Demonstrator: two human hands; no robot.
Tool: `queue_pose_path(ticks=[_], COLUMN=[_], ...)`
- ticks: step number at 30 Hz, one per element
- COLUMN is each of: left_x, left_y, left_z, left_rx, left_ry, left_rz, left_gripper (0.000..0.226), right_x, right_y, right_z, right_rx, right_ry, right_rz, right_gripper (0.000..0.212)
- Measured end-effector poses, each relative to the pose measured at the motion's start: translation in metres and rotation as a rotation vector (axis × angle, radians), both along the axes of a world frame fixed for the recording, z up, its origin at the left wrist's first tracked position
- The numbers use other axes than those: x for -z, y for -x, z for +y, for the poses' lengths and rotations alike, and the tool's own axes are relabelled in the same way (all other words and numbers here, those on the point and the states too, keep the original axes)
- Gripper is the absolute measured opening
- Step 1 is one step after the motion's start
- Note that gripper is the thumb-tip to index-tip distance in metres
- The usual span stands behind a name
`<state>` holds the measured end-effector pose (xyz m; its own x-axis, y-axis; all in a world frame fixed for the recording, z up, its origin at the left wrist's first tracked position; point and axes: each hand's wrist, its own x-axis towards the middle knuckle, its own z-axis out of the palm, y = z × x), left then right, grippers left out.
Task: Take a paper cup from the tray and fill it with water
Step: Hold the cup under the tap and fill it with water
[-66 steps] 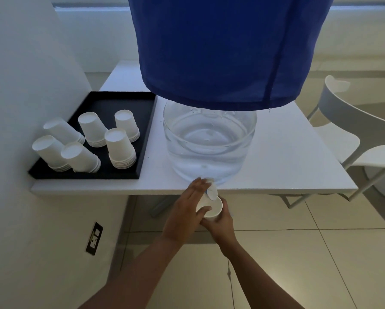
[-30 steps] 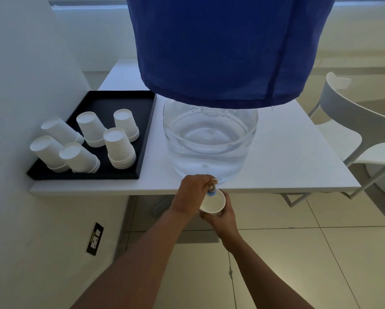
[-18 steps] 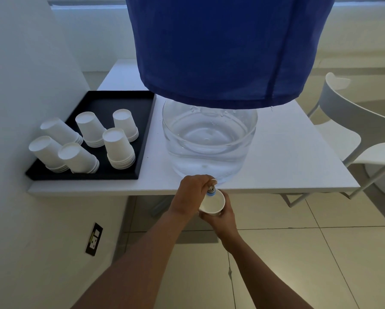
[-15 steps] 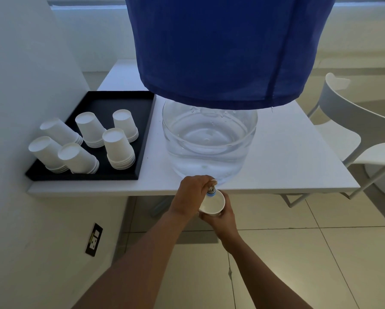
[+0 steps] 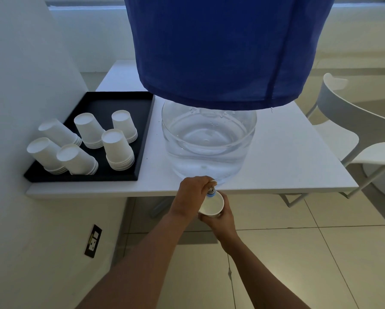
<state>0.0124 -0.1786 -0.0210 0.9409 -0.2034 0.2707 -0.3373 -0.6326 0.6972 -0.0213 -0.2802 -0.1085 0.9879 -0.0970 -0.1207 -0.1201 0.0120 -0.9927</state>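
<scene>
A large clear water jar point(image 5: 209, 141) under a blue cloth cover point(image 5: 220, 47) stands near the front edge of the white table point(image 5: 287, 157). Its small tap point(image 5: 212, 191) sticks out over the table edge. My left hand point(image 5: 192, 192) is closed on the tap from the left. Just below the spout, my right hand point(image 5: 220, 216) holds a white paper cup point(image 5: 212, 205) upright, mouth up. Whether water is flowing into it cannot be made out. A black tray point(image 5: 142, 139) on the left of the table carries several stacks of upturned paper cups point(image 5: 118, 150).
A white wall point(image 5: 20, 74) runs along the left, with a dark socket plate point(image 5: 93, 240) low down. Two white chairs point(image 5: 347, 134) stand to the right of the table. Tiled floor point(image 5: 320, 253) lies below my arms.
My left hand went from open fingers beside the tap to a closed grip on it. The cup under the spout has stayed almost still in my right hand.
</scene>
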Motion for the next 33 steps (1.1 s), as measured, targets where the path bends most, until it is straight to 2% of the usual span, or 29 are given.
queue_pose_path(ticks=[14,24,33], left_x=[0.003,0.003,0.013], left_y=[0.005,0.011,0.019], left_z=[0.002,0.005,0.013], left_rx=[0.021,0.172,0.268], left_ry=[-0.021,-0.139,-0.357], left_rz=[-0.061,-0.215,-0.319], left_gripper=[0.020,0.027,0.042], right_x=[-0.005,-0.005,-0.003], right_y=[0.004,0.004,0.003], right_z=[-0.001,-0.001,0.001], right_rx=[-0.005,-0.003,-0.024], right_ry=[0.033,0.025,0.016], right_rz=[0.018,0.024,0.024], right_gripper=[0.064,0.063,0.063])
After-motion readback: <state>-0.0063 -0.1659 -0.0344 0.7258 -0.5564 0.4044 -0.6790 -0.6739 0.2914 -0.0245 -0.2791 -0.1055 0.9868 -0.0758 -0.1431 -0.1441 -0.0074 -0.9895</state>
